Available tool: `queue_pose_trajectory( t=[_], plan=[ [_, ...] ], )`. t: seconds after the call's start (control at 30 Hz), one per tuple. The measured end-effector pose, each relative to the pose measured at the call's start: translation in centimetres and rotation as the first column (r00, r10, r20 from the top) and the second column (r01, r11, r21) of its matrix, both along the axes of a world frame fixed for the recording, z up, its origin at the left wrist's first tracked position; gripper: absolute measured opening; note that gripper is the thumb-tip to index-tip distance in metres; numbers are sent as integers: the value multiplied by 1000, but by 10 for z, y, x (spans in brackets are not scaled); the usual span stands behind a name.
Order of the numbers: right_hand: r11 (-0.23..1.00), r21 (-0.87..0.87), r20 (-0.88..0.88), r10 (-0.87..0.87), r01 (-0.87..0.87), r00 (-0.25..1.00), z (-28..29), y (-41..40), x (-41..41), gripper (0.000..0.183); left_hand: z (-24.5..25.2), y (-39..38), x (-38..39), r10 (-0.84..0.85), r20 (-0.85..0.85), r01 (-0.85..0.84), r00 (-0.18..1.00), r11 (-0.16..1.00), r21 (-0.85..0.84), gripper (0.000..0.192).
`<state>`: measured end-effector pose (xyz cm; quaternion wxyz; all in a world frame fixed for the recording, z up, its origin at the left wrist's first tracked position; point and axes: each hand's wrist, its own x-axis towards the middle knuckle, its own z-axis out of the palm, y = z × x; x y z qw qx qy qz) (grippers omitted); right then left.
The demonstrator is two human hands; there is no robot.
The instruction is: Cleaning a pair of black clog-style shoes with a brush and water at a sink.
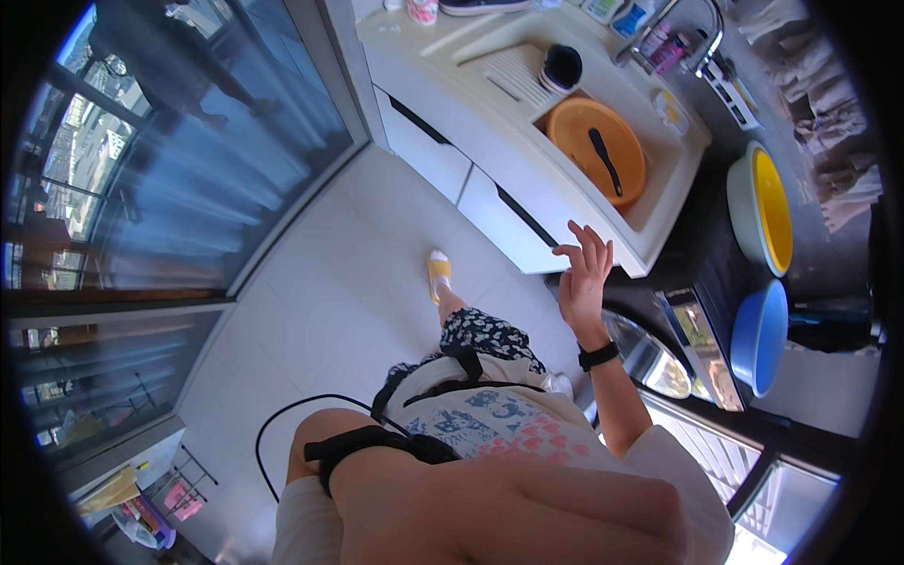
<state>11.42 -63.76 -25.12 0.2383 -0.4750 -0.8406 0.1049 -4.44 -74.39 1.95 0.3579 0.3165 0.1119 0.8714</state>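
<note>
My right hand [585,265], a black band on its wrist, is raised with fingers apart and nothing in it. In the picture it overlaps the front corner of a white sink cabinet [508,222]; contact cannot be told. My left hand [522,505] looms close to the camera across my chest, with a black strap on the wrist; its fingertips and any grip are hidden. Inside the cream laundry sink [671,187] sits an orange basin [568,127], and a black long-handled tool [604,159] lies in it. A dark shoe [563,68] rests by the ribbed washboard [510,76].
A chrome faucet [717,32] and several bottles [632,18] line the sink's back. Right of it, a yellow basin [773,212] and a blue basin [757,339] stand on a dark-topped machine with a round door [653,353]. Glass doors [233,176] are left; a black cable [282,409] loops beside me.
</note>
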Motion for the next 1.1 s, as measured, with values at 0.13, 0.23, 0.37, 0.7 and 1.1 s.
queue_pose_trajectory(
  t=[0.13, 0.23, 0.37, 0.7, 1.1],
  plan=[
    [1000, -12, -30, 8, -9, 1000, 0, 64, -44, 40, -1, 46, -36, -220, 129, 222, 967, 975, -5, 20],
    [998, 16, -52, 64, -63, 997, 16, 108, -80, 40, 0, 83, -80, -413, 130, 424, 901, 902, -77, 24],
    [990, 46, -93, 137, -133, 986, 33, 162, -127, 39, -18, 129, -123, -655, 33, 639, 755, 746, 187, 29],
    [997, 43, -60, -55, 57, 997, 40, 241, -196, 40, -33, 258, -218, -613, 42, 583, 789, 768, 265, 20],
    [895, 36, 17, -446, 445, 895, 42, 258, -236, 38, -61, 387, -320, -855, 201, 875, 478, 484, -25, 28]
  ],
)
